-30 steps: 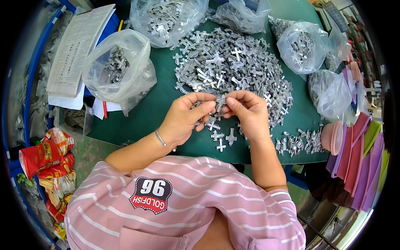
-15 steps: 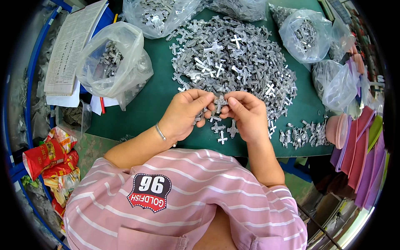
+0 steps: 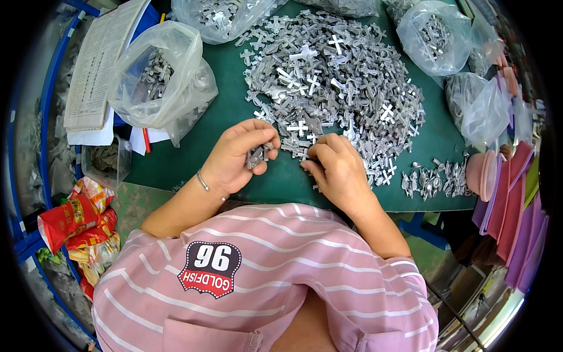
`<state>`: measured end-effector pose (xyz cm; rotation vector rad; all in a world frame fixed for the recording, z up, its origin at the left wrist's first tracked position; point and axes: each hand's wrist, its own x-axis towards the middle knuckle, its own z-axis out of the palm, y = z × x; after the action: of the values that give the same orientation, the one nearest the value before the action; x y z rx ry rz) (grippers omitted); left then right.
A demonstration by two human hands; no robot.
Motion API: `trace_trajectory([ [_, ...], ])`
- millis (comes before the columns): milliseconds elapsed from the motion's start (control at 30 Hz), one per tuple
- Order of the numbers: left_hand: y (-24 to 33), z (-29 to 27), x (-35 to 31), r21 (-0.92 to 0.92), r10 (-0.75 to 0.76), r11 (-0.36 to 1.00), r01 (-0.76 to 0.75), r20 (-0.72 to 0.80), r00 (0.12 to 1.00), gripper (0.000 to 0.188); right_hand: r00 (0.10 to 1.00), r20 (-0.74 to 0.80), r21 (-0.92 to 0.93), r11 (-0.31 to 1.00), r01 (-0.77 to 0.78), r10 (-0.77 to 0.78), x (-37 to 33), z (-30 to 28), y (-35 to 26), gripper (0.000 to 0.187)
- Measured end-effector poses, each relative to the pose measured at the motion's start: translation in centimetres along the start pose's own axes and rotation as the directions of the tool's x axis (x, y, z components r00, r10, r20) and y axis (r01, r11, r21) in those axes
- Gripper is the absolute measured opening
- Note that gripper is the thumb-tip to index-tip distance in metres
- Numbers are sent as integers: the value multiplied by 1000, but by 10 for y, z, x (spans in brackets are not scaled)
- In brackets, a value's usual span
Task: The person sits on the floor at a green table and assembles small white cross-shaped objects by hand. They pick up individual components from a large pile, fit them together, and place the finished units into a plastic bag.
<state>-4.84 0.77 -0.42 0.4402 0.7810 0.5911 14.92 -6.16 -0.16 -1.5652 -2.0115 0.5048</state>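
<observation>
A broad heap of small grey metal crosses (image 3: 352, 82) spreads over the green tabletop (image 3: 226, 111), some with shiny faces turned up. My left hand (image 3: 234, 152), with a bangle at its wrist, curls around several small metal crosses (image 3: 256, 156) left of the heap's near edge. At that near edge, my right hand (image 3: 341, 170) reaches down with thumb and forefinger bent close together by loose crosses. Whatever lies between those fingertips is too hidden to make out.
A plastic bag of metal pieces (image 3: 153, 82) stands at left beside a sheaf of papers (image 3: 102, 76). More part-filled bags (image 3: 434, 38) line the far side. Small silvery parts (image 3: 437, 180) lie near the right edge, next to pink cups (image 3: 481, 176). A clear tub (image 3: 107, 159) sits at left.
My hands have come apart. The cross held between them is no longer seen there. My left hand has moved left with its crosses; my right has lowered toward the heap's near edge.
</observation>
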Motion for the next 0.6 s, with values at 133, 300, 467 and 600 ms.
trace_trajectory([
  [133,-6,11,-3,106,-30,994,30,-3,1000,7,999,-34,-32,999,10,-11,-5,2,6,19],
  [300,-11,18,-1,149,-45,988,45,3,999,10,999,-37,-32,999,-24,23,-7,-3,0,15],
  [467,-11,23,0,141,-57,989,54,13,998,9,1000,-19,-67,997,-24,23,-6,-5,2,12],
  [600,-11,22,0,136,-57,989,53,20,998,9,997,-75,-29,999,-26,23,-7,-4,4,14],
])
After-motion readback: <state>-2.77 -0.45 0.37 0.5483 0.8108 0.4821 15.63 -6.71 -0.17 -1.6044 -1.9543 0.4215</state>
